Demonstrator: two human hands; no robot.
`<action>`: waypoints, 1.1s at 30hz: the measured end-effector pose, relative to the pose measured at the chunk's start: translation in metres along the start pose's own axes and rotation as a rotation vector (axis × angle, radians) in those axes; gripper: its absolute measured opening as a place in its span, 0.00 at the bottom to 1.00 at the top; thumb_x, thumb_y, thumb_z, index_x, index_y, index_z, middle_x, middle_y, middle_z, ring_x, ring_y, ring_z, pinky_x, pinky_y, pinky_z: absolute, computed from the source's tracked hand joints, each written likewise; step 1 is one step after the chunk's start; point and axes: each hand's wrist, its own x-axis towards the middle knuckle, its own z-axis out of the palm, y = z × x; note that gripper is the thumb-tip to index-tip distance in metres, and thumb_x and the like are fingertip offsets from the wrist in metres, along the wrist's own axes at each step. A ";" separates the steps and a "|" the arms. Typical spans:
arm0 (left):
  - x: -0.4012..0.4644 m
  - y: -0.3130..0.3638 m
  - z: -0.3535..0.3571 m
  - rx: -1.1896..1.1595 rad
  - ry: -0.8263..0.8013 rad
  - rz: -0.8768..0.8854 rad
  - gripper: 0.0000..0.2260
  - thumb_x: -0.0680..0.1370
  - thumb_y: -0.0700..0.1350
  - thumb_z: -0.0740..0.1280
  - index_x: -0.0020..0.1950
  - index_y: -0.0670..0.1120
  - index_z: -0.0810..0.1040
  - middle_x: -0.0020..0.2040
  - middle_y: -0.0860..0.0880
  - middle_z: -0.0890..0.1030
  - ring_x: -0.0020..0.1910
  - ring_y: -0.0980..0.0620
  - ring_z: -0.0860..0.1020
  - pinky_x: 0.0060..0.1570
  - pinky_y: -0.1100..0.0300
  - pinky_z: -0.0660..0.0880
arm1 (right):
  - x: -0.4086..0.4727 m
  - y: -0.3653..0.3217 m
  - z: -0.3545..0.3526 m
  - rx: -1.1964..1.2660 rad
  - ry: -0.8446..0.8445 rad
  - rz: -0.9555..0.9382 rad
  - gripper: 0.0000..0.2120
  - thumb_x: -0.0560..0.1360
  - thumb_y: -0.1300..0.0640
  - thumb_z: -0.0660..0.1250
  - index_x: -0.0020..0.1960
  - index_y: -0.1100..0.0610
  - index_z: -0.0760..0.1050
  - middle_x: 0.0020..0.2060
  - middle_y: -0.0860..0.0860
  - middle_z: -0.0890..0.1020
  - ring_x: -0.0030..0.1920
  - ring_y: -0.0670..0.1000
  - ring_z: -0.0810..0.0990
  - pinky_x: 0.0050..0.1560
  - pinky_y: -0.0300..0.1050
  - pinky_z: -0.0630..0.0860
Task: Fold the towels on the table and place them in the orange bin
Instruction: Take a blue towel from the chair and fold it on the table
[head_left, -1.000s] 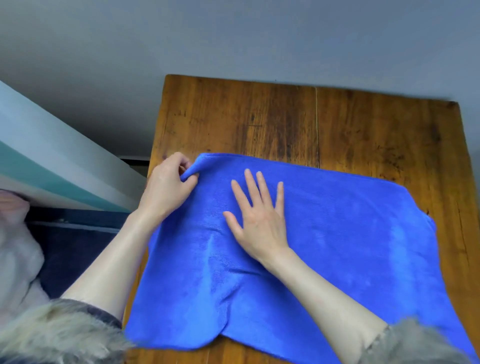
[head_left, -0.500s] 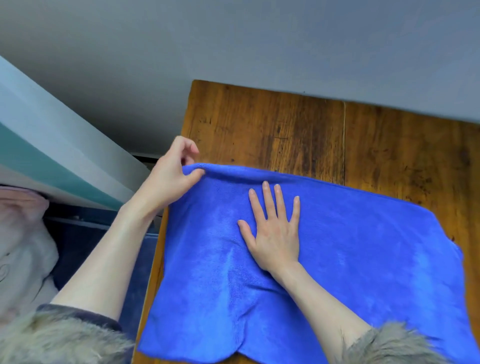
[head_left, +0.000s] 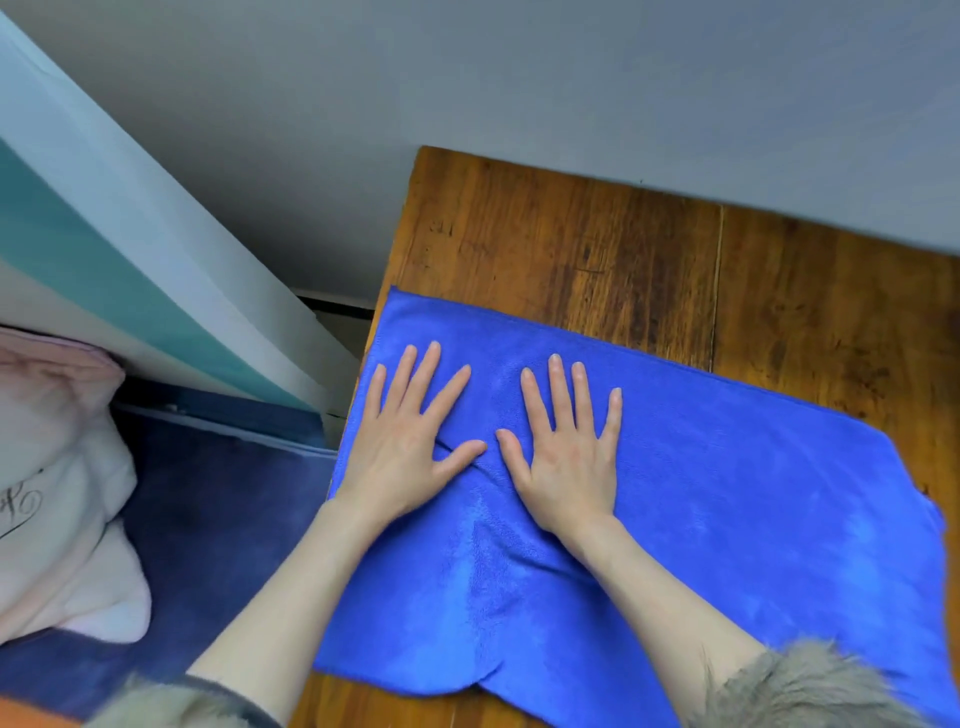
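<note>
A blue towel (head_left: 727, 499) lies spread over the wooden table (head_left: 571, 234), its left edge along the table's left side and its near edge hanging toward me. My left hand (head_left: 410, 441) rests flat on the towel near its far left corner, fingers straight and spread. My right hand (head_left: 566, 447) presses flat on the towel just beside it, thumbs almost touching. A small crease runs in the cloth between the two thumbs. An orange sliver (head_left: 26, 717) shows at the bottom left corner; I cannot tell whether it is the bin.
A grey wall (head_left: 519, 78) stands behind the table. Left of the table are a white and teal panel (head_left: 130, 249), a pale pink cloth bundle (head_left: 57, 483) and dark blue floor covering (head_left: 218, 519). Bare wood shows beyond the towel's far edge.
My left hand let go of the towel's far left corner and now lies flat on the cloth. The right hand stayed flat. The view swung left.
</note>
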 end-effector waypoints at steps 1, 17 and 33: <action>0.001 -0.004 0.000 0.016 -0.020 0.004 0.36 0.71 0.68 0.54 0.76 0.53 0.55 0.77 0.49 0.49 0.76 0.49 0.45 0.72 0.51 0.39 | 0.000 0.000 0.000 -0.002 0.002 -0.003 0.31 0.76 0.38 0.49 0.75 0.52 0.57 0.75 0.54 0.58 0.75 0.57 0.55 0.70 0.67 0.50; -0.036 0.073 0.018 0.104 -0.113 0.044 0.31 0.75 0.62 0.50 0.76 0.53 0.55 0.78 0.46 0.46 0.76 0.44 0.42 0.70 0.38 0.41 | -0.042 0.074 -0.033 0.114 -0.034 -0.077 0.27 0.76 0.45 0.50 0.72 0.53 0.64 0.74 0.53 0.62 0.75 0.54 0.57 0.71 0.66 0.52; -0.041 0.306 0.096 0.089 -0.341 0.149 0.30 0.79 0.58 0.54 0.77 0.55 0.42 0.76 0.47 0.34 0.74 0.43 0.33 0.70 0.37 0.39 | -0.157 0.287 -0.063 0.703 0.054 0.750 0.15 0.80 0.62 0.56 0.65 0.61 0.71 0.61 0.56 0.75 0.62 0.56 0.73 0.57 0.37 0.64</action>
